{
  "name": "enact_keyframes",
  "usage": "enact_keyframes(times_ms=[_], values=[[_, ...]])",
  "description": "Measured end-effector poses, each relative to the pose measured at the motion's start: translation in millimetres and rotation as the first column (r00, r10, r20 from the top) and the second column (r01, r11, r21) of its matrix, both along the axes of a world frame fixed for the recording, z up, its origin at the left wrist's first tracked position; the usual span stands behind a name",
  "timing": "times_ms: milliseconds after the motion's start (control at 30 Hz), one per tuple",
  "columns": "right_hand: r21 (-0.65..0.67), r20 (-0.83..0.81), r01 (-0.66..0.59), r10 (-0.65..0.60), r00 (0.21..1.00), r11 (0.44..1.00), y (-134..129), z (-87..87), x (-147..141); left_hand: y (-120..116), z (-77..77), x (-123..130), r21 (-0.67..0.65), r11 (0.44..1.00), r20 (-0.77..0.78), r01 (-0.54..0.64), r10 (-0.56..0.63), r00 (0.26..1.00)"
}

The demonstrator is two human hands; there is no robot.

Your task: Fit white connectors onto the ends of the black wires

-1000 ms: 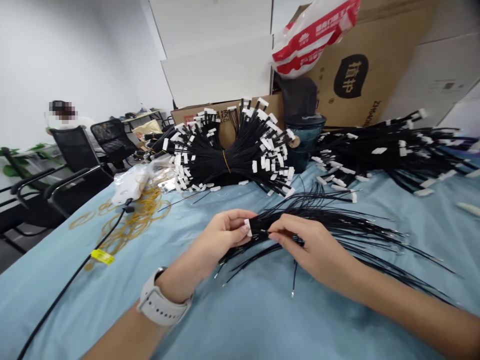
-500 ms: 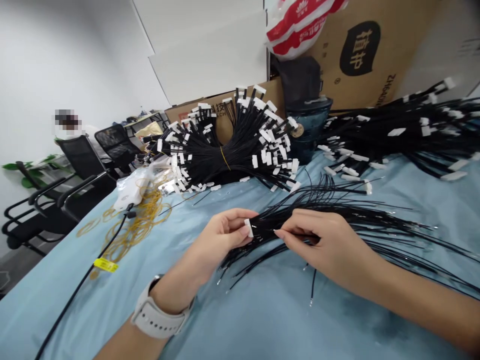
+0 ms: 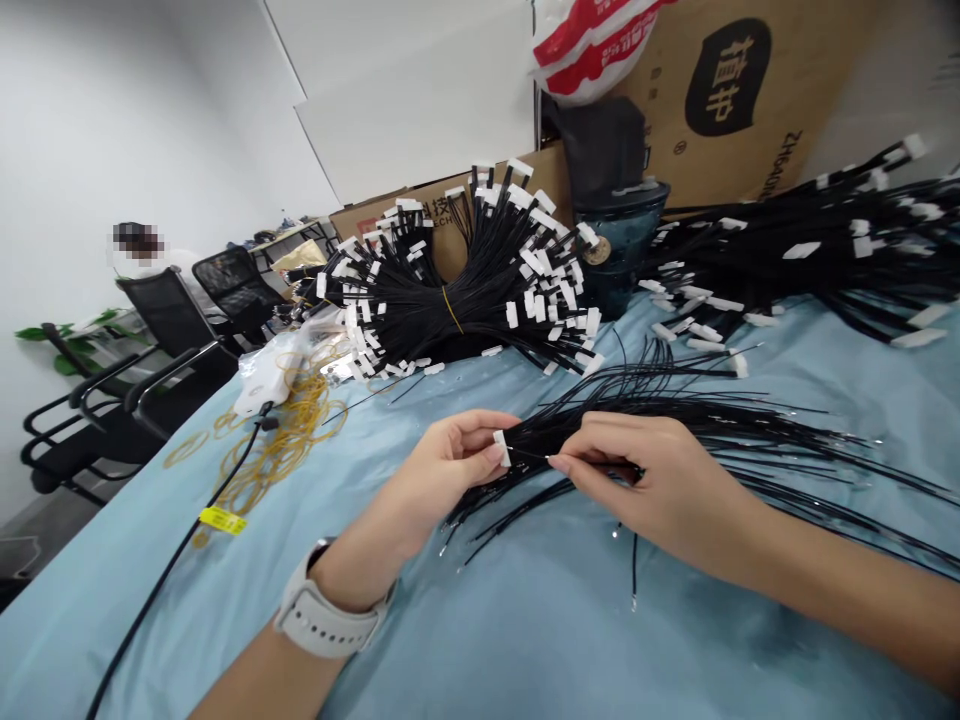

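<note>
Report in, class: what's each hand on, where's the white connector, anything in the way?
Left hand pinching connector. Right hand pinching thin wire beside it. Loose wires crowding both hands.

Cloth [image 3: 510, 640]: light blue, creased.
Tied wires [image 3: 427, 315]: black, white ends, yellow band [image 3: 453, 309]; 12 o'clock.
Blue jar [image 3: 619, 255]: 1 o'clock.
Piled wires [image 3: 750, 260]: black, white ends; 2 o'clock.
Loose wires [image 3: 720, 422]: black, fanned; centre to 3 o'clock.
Rubber bands [image 3: 296, 425]: yellow, scattered; 10 o'clock.
White box [image 3: 259, 388]: beside rubber bands.
Black cable [image 3: 176, 560]: yellow tag [image 3: 223, 520]; toward 8 o'clock.
</note>
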State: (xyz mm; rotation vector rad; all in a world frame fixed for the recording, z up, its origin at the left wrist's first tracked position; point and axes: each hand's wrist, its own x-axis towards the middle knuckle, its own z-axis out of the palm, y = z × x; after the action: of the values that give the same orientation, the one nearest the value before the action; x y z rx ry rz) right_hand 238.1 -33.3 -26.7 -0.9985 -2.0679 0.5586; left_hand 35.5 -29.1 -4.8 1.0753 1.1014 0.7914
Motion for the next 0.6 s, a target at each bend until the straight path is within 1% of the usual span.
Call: enact_keyframes(times_ms=[233, 367, 500, 600], values=[[0.049, 0.036, 0.022, -0.024, 0.999, 0.999, 3.9, -1.6, 1.2, -2.8, 7.0, 4.9, 0.008, 1.000, -0.047, 0.030, -0.030, 0.998], [0.100, 0.061, -0.002, -0.004, 0.998, 0.995, 4.2, -3.7, 1.0, -5.6, 5.3, 8.1, 0.009, 0.999, -0.065, 0.044, -0.043, 0.997], [0.147, 0.086, -0.029, 0.016, 0.996, 0.989, 4.0, -5.0, -0.7, -6.4, 3.3, 7.9, 0.004, 0.999, -0.058, 0.031, -0.031, 0.998], [0.187, 0.076, -0.002, -0.013, 0.997, 0.982, 3.8, -3.1, -0.6, -5.8, 3.8, 6.7, 0.001, 1.000, -0.037, 0.016, -0.016, 0.999]])
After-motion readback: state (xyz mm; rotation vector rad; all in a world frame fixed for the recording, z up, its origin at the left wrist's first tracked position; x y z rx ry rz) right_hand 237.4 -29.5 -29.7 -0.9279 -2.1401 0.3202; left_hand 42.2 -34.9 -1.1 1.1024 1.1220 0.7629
